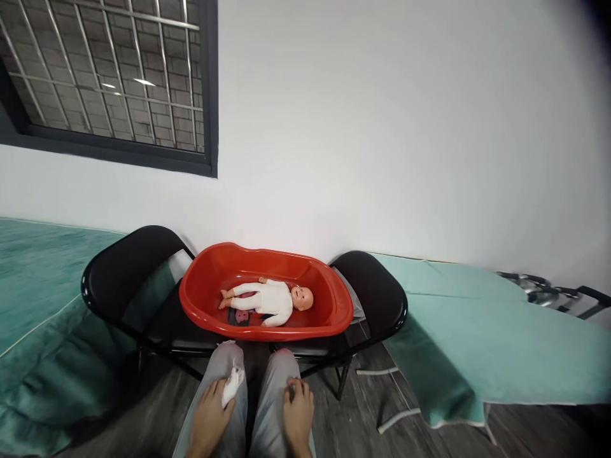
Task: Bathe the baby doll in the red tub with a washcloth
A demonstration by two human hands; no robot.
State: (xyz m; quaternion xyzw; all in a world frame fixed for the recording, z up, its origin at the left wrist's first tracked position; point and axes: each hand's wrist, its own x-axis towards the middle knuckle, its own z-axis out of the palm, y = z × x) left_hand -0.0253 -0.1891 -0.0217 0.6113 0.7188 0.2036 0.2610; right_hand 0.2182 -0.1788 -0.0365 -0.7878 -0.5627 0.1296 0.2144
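Note:
My left hand (210,412) rests on my left thigh, its fingers closed around a crumpled white tissue (233,386). On the other thigh lies my right hand (298,412), loosely curled, thumb and forefinger apart, with nothing visible in it. Beyond my knees is a red plastic baby bathtub (334,299) set across two black chairs. A baby doll (274,299) in white clothing lies on its back in the tub, head to the right and bare feet to the left. Neither hand touches the tub or the doll. A dark printed picture (242,317) shows beneath the doll's legs.
Black folding chairs, left (128,273) and right (372,296), support the tub, backrests outward. Green-covered beds lie at the left (48,267) and right (477,331). Behind is a white wall (382,127) with a barred window (109,76). Metal legs (401,420) stand on the dark floor.

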